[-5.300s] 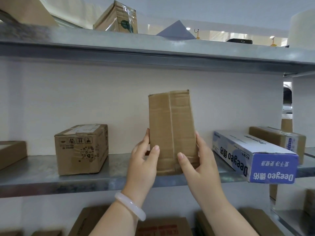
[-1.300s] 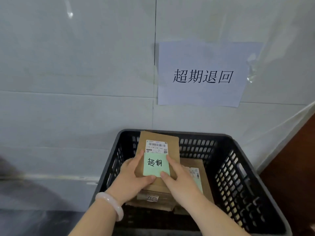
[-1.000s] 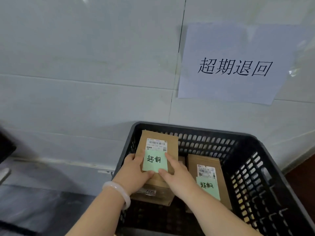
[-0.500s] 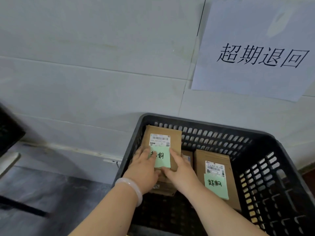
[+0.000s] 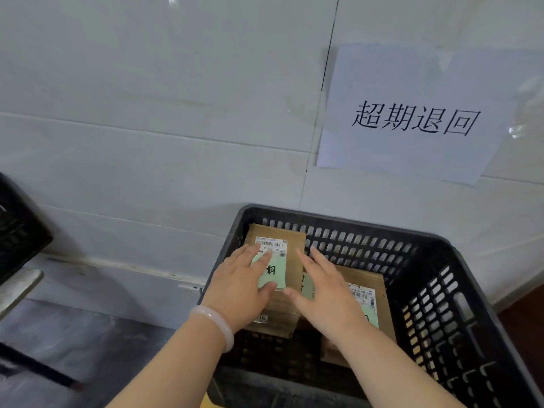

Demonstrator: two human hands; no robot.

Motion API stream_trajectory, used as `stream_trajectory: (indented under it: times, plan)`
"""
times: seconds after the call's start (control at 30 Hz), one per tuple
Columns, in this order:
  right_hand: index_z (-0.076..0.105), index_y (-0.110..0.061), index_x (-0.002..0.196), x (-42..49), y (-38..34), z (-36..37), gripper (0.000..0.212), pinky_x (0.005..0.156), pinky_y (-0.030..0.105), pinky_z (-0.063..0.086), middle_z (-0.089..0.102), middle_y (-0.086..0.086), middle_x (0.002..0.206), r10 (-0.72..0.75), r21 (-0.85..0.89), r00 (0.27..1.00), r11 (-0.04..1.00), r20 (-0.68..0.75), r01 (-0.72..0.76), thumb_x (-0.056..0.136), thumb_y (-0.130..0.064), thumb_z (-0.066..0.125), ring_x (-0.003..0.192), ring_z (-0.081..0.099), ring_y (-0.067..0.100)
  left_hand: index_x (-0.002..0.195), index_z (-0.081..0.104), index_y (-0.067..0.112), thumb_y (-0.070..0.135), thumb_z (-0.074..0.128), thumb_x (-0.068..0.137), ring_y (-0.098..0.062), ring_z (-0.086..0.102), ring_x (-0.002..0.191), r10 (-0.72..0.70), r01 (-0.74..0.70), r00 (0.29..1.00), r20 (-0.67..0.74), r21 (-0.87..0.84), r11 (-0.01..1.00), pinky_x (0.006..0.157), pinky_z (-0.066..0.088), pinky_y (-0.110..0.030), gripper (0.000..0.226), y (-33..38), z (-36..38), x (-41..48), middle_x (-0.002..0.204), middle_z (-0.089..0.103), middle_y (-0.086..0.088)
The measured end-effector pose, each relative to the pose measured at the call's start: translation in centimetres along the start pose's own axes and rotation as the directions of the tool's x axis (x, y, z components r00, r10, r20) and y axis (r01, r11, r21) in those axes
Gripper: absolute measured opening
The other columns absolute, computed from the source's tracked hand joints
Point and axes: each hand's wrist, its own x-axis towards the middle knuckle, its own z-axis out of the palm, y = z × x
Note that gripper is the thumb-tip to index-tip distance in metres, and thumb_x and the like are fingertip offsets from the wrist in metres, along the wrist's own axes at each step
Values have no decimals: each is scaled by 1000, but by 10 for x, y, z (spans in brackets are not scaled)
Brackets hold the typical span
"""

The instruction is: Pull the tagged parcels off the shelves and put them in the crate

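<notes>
Lying under spread fingers [image 5: 266, 259]: parcel [image 5: 294, 245].

You've got one black slotted plastic crate [image 5: 435, 278] in front of you, and a second dark crate [image 5: 17, 231] just poking in at the left edge. Inside the near one you can count two brown cardboard parcels clearly: one [image 5: 294, 240] at left, one [image 5: 374, 282] at right. Two green paper tags [image 5: 275, 273] [image 5: 371, 318], one white paper sign [image 5: 412, 113] on the wall.
</notes>
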Motion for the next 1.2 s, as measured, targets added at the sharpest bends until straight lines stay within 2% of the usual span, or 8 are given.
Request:
stream_trajectory:
  times: [0.1,0.23,0.37,0.47,0.7,0.8,0.97,1.2]
  plan:
    - [2,-52,148,-5,-16,-17,84,119,35,4,-9,-27,155,-145,-54,988,988,-54,142,74,-82,29,141,-9,-4,154,21,33,53,48,94,-21,11,149,-7,10,991,-134,23,1000,120,14,-39,68,0,-23,-15,163,13,3]
    - [0,-51,149,-13,-46,-31,86,113,28,-12,-7,-28,154,-315,-112,946,945,-71,306,75,-84,26,138,-18,-6,154,13,35,57,53,90,-27,14,149,-86,121,959,-271,116,986,119,18,-49,78,-3,-55,-46,164,13,-4]
    - [-7,-51,147,-37,-71,-32,88,118,36,-12,-14,-19,159,-541,-154,841,831,-2,534,75,-85,28,142,-23,0,154,10,37,72,49,81,-27,17,149,-205,281,906,-370,164,946,119,18,-52,90,5,-77,-98,163,15,-2]
    - [-14,-54,145,-62,-89,-26,91,117,36,-14,-22,-21,157,-685,-111,726,719,54,686,74,-87,32,142,-26,2,154,8,41,80,38,74,-24,17,149,-313,414,847,-430,163,895,118,12,-50,94,18,-83,-155,163,16,1]
    - [-14,-50,147,-129,-152,6,94,119,37,-6,-24,-25,155,-908,180,410,419,86,890,76,-85,37,144,-22,2,150,6,46,71,54,78,-19,12,150,-517,687,634,-575,112,718,120,7,-47,90,35,-109,-296,163,11,7]
    - [-12,-50,148,-163,-189,20,94,119,36,-7,-21,-26,156,-957,293,279,289,77,911,79,-80,44,145,-20,3,151,7,45,75,41,78,-17,10,150,-560,778,534,-634,109,619,119,4,-46,85,46,-131,-355,163,12,6]
    - [-6,-50,149,-221,-263,31,90,120,36,-7,-11,-25,158,-996,368,89,88,15,926,80,-79,43,146,-13,3,151,16,43,73,41,78,-18,13,150,-592,879,349,-727,35,475,119,9,-49,82,62,-162,-444,162,18,4]
    - [-2,-47,150,-311,-377,58,86,121,39,-3,-9,-22,159,-978,467,-207,-190,-16,863,83,-77,42,145,-16,0,149,20,42,64,56,79,-19,15,149,-556,978,115,-823,-4,208,118,9,-51,82,67,-207,-571,161,21,3]
